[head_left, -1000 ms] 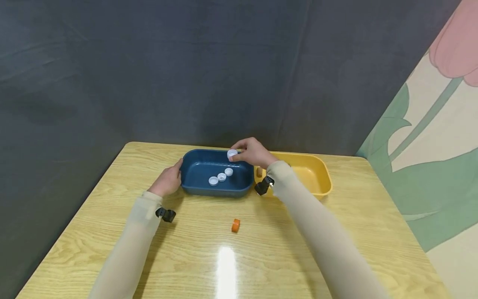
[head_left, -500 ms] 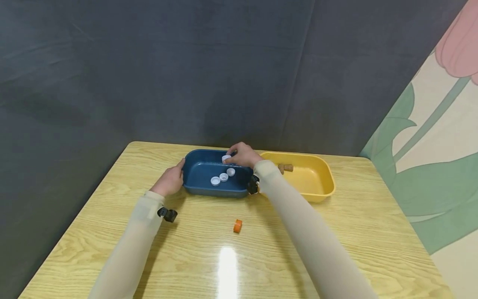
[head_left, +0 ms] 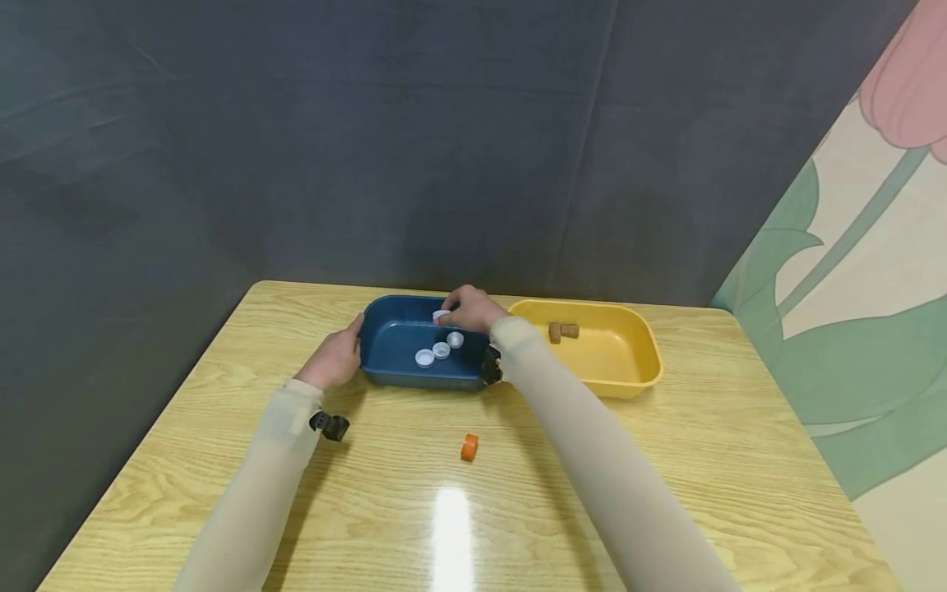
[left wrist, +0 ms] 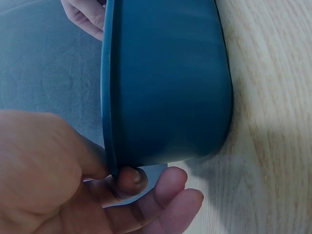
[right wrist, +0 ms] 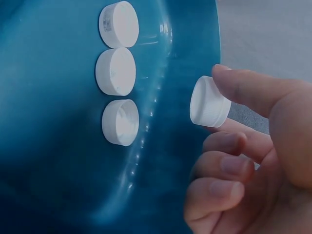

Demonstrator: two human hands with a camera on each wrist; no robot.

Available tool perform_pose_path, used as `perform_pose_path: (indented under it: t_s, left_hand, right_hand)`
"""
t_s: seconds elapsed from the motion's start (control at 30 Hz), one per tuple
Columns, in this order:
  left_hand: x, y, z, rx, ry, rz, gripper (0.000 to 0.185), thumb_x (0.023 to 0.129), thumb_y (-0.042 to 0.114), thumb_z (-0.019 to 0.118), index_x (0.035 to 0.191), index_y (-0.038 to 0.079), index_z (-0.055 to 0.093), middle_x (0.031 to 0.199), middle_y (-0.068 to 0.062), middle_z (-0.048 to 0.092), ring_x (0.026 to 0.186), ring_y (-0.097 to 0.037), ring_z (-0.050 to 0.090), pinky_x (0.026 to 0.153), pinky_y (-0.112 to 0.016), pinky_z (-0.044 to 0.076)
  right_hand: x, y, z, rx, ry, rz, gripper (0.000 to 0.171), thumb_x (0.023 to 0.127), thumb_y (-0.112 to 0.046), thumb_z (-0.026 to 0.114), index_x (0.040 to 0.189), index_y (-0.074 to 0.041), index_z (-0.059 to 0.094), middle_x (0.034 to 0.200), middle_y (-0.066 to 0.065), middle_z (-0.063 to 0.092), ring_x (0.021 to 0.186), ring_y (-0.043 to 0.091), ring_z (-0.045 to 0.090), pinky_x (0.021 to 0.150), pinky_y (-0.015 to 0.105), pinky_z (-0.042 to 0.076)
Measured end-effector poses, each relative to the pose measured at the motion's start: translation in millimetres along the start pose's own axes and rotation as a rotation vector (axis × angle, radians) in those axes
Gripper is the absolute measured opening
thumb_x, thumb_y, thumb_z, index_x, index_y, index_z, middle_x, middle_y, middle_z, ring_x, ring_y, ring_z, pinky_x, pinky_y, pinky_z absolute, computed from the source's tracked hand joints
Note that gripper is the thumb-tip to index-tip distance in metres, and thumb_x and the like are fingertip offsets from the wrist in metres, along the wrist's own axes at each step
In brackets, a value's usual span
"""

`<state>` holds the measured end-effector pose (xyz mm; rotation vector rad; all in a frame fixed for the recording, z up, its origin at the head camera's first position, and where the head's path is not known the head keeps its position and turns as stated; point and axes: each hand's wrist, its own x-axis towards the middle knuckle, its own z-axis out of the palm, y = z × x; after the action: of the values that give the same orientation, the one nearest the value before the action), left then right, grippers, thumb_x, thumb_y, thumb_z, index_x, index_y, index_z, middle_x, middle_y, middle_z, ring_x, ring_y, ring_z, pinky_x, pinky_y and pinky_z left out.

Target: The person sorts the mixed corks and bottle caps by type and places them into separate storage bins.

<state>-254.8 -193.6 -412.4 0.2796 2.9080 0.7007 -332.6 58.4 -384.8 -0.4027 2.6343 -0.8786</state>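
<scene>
Looking down from the head camera, the view recorded a pale wooden table (head_left: pixel 666 460) carrying a dark blue oblong plastic tub (head_left: pixel 399 370) and, just to its right, a yellow oblong plastic tub (head_left: pixel 629 378) holding two small brown cork-like pieces (head_left: pixel 563 331). Three white plastic bottle caps (head_left: pixel 440 350) lay in a row on the blue tub's floor. The right hand (head_left: pixel 472 309) hung over the tub's far right part, pinching a small white ribbed plastic cap (head_left: pixel 441 315). The left hand (head_left: pixel 337 358) rested at the tub's left end. One small orange plastic cap (head_left: pixel 469 446) lay alone on the near table.

Left wrist camera: the left hand (left wrist: pixel 53 185) gripped the blue tub's (left wrist: pixel 165 83) rim, thumb over the edge and fingers curled beneath. Contents not visible from there.

Right wrist camera: the right hand (right wrist: pixel 253 161) held the ribbed cap (right wrist: pixel 208 102) clamped between thumb and forefinger above the tub's (right wrist: pixel 48 146) inner wall, clear of the floor; the remaining fingers were curled in. The three loose caps (right wrist: pixel 117 71) lay touching or nearly so, at least one open side up.

Handling, as judged: the cap looked very light, rigid and unbreakable, its ribbed skirt giving good purchase. It was best taken across the skirt with two fingertips, and was likely to bounce or roll if dropped from height.
</scene>
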Motion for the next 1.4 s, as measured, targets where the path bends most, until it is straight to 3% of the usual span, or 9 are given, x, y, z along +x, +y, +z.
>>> perform_pose_path:
  t_s: [0.2,0.43,0.67,0.77,0.87,1.0,1.13,1.33,1.4]
  left_hand:
    - [1.2,-0.1,0.0,0.004,0.001,0.008,0.055,0.105,0.003,0.030,0.156,-0.010,0.013,0.152,-0.033,0.034,0.119,-0.038,0.055,0.099,-0.048,0.044]
    - [1.8,0.0,-0.4,0.008,-0.004,0.015,0.055,0.105,0.003,0.031,0.156,-0.011,0.014,0.151,-0.034,0.037,0.102,-0.035,0.058,0.090,-0.046,0.045]
    - [0.6,0.0,-0.5,0.017,0.003,0.018,0.056,0.104,0.002,0.031,0.155,-0.011,0.013,0.150,-0.034,0.037,0.107,-0.036,0.057,0.092,-0.047,0.045]
    - [0.3,0.6,-1.0,0.018,-0.001,0.020,0.056,0.104,0.002,0.031,0.155,-0.011,0.013,0.150,-0.035,0.037,0.101,-0.034,0.058,0.090,-0.046,0.045]
    - [0.1,1.0,-1.5,0.015,-0.005,0.018,0.056,0.104,0.002,0.031,0.156,-0.011,0.012,0.150,-0.035,0.037,0.091,-0.032,0.059,0.086,-0.045,0.046]
    - [-0.7,1.4,-2.1,0.010,-0.003,0.017,0.056,0.104,0.002,0.031,0.155,-0.012,0.013,0.150,-0.035,0.037,0.087,-0.032,0.059,0.085,-0.045,0.046]
    - [-1.2,1.3,-2.0,0.012,0.005,0.022,0.056,0.104,0.002,0.031,0.155,-0.012,0.014,0.151,-0.035,0.035,0.099,-0.034,0.059,0.091,-0.046,0.046]
    - [-1.2,1.1,-1.9,0.019,0.005,0.025,0.056,0.103,0.001,0.032,0.155,-0.013,0.013,0.150,-0.035,0.035,0.106,-0.036,0.058,0.093,-0.048,0.045]
    - [-1.4,1.4,-2.2,0.016,0.001,0.024,0.057,0.104,0.002,0.032,0.155,-0.012,0.012,0.151,-0.035,0.034,0.101,-0.036,0.058,0.092,-0.048,0.045]
  right_hand:
    - [0.5,-0.5,-3.3,-0.002,0.001,0.018,0.042,0.094,-0.033,0.071,0.126,-0.006,0.067,0.129,0.010,0.060,0.111,0.026,0.054,0.103,0.044,0.045]
    - [0.3,3.5,-3.0,-0.023,-0.007,0.014,0.042,0.094,-0.033,0.071,0.127,-0.008,0.068,0.136,0.010,0.059,0.115,0.024,0.058,0.102,0.043,0.047]
    - [-4.3,3.2,-5.0,-0.011,-0.008,-0.039,0.040,0.094,-0.030,0.071,0.127,-0.008,0.068,0.134,0.009,0.060,0.116,0.023,0.057,0.102,0.042,0.047]
    - [-12.0,-0.3,-8.3,0.001,-0.024,-0.086,0.041,0.093,-0.030,0.072,0.128,-0.008,0.068,0.133,0.007,0.061,0.114,0.021,0.057,0.101,0.039,0.047]
    - [-24.0,-5.3,-10.6,0.002,-0.050,-0.164,0.042,0.092,-0.033,0.074,0.125,-0.008,0.070,0.122,0.006,0.063,0.098,0.019,0.057,0.085,0.034,0.050]
    - [-44.4,-9.3,-10.2,0.010,-0.095,-0.285,0.037,0.091,-0.034,0.074,0.118,-0.010,0.074,0.087,0.009,0.063,0.066,0.017,0.048,0.059,0.029,0.039]
    - [-66.4,-8.0,-5.6,0.020,-0.144,-0.368,0.036,0.091,-0.033,0.075,0.116,-0.009,0.074,0.064,0.001,0.051,0.055,0.012,0.038,0.057,0.026,0.034]
    - [-96.9,-1.1,5.9,-0.007,-0.198,-0.428,0.036,0.089,-0.034,0.077,0.113,-0.008,0.076,0.055,-0.006,0.041,0.051,0.010,0.033,0.060,0.025,0.035]
    - [-105.3,2.3,11.0,-0.026,-0.198,-0.429,0.035,0.087,-0.036,0.078,0.110,-0.009,0.077,0.054,-0.007,0.040,0.051,0.009,0.034,0.059,0.025,0.035]
